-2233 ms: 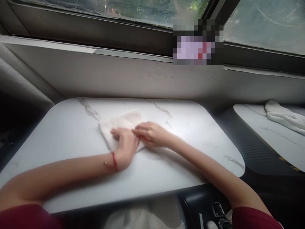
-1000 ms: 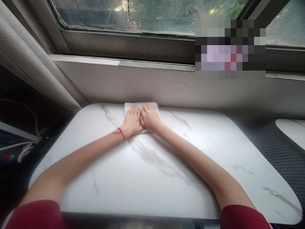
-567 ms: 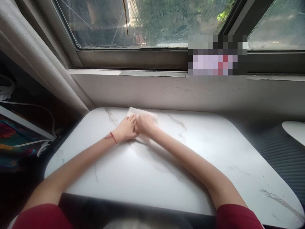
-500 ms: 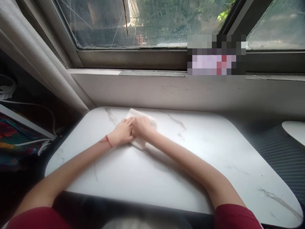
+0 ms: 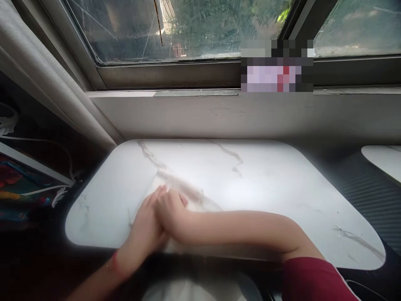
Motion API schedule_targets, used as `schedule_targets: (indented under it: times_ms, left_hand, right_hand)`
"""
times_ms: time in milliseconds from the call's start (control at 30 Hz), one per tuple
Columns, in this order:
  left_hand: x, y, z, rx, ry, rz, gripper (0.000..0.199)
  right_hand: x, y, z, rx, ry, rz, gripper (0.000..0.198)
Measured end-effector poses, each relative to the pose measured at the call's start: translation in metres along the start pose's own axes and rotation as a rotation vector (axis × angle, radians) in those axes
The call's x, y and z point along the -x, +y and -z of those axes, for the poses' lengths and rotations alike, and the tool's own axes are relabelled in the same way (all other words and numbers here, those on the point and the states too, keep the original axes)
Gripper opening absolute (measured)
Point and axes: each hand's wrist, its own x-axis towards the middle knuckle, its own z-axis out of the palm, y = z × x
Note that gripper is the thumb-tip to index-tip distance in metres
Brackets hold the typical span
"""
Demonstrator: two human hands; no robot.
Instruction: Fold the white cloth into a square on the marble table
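Observation:
A thin white cloth (image 5: 194,196) lies spread on the white marble-patterned tabletop (image 5: 266,175), its edges blurred by motion. My left hand (image 5: 145,221), a red string around its wrist, presses down on the cloth near the table's front edge, its fingers held together. Against it and partly over it is my right hand (image 5: 172,211), fingers curled down onto the cloth. My hands overlap, so the left fingers are partly covered and the cloth beneath both palms is hidden.
A window with a metal frame (image 5: 172,75) and a sill rises behind the table. On the left hang a pale curtain (image 5: 46,75) and white cables (image 5: 46,190). A dark ribbed surface (image 5: 357,188) and another white tabletop (image 5: 382,161) are at the right.
Both hands and the cloth have moved from the back of the table toward its front edge, nearer to me. My elbows are bent more. The view has shifted slightly.

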Motion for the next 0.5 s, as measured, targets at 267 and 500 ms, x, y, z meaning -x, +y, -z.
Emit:
schedule_targets:
  times_ms: [267,500]
  left_hand:
    - [0.034,-0.007,0.001,0.121,0.107,0.197,0.076]
    - [0.081,-0.036,0.009,-0.025,0.214,0.441,0.07]
  right_hand:
    - [0.006,-0.021,0.028,0.221,0.025,0.046,0.046]
    - [-0.039,-0.033,0.011,0.052,0.196,0.424,0.044]
